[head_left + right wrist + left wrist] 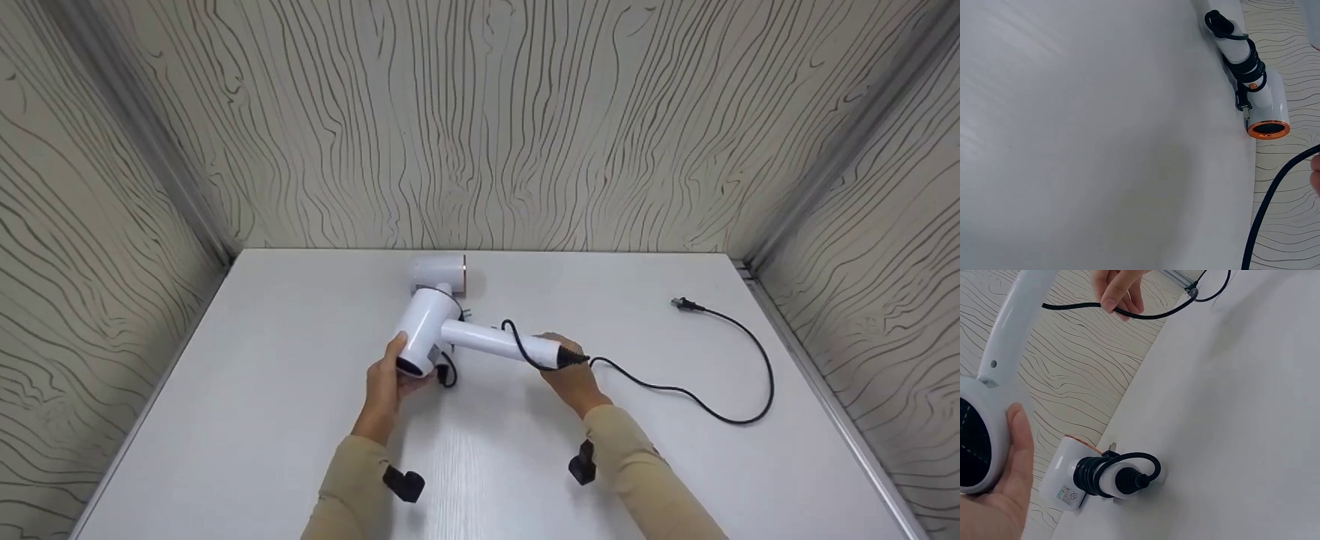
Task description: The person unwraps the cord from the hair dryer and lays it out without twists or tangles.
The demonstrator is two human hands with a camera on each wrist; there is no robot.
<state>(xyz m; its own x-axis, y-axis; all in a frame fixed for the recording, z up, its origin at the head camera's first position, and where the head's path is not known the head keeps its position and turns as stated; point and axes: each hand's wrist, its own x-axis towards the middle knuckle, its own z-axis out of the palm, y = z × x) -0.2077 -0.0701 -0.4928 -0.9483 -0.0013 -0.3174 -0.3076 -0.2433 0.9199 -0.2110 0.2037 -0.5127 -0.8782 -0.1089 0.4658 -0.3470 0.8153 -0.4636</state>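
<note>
My left hand (pixel 384 390) grips the barrel of a white hair dryer (pixel 491 340), held above the table with its handle pointing right. In the left wrist view, the thumb of that left hand (pixel 1013 478) lies along the barrel beside the dark round end. My right hand (pixel 574 386) is by the handle's end and pinches the dryer's black cord (pixel 1154 316). Only its fingertips (pixel 1315 175) show at the right wrist view's edge. Behind lies a second white hair dryer (pixel 441 274), its own black cord (pixel 1247 70) wound around the handle.
The held dryer's loose cord curves over the right side of the white table (pixel 225 420), ending in a black plug (pixel 684 304). Wood-patterned panels (pixel 465 127) stand behind and at both sides. Black wrist cameras (pixel 405 484) sit on both sleeves.
</note>
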